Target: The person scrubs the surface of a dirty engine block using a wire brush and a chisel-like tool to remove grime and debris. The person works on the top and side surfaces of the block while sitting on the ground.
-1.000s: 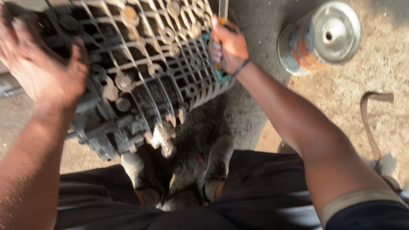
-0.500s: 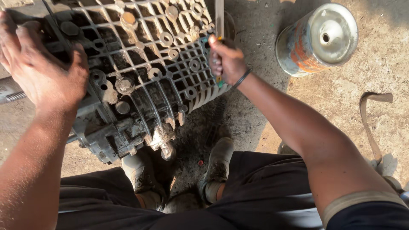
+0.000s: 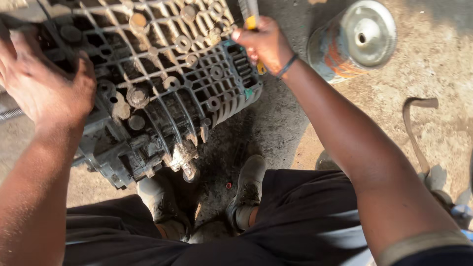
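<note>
A big, dirty, ribbed metal engine casing (image 3: 167,83) lies on the ground in front of me, its grid of ribs and bolt bosses facing up. My left hand (image 3: 47,81) rests flat on the casing's left side, fingers spread. My right hand (image 3: 263,44) is closed around a tool with a yellow handle (image 3: 252,22) at the casing's upper right corner; the tool's tip runs out of the top of the view.
A round metal canister (image 3: 357,39) with an orange-and-blue side lies on the sandy ground at the upper right. A brown strap (image 3: 416,128) lies to the right. My shoes (image 3: 249,189) and dark trousers fill the bottom, just below the casing.
My right hand with the tool has shifted a little along the casing's upper right corner. My left hand stays pressed on the left side.
</note>
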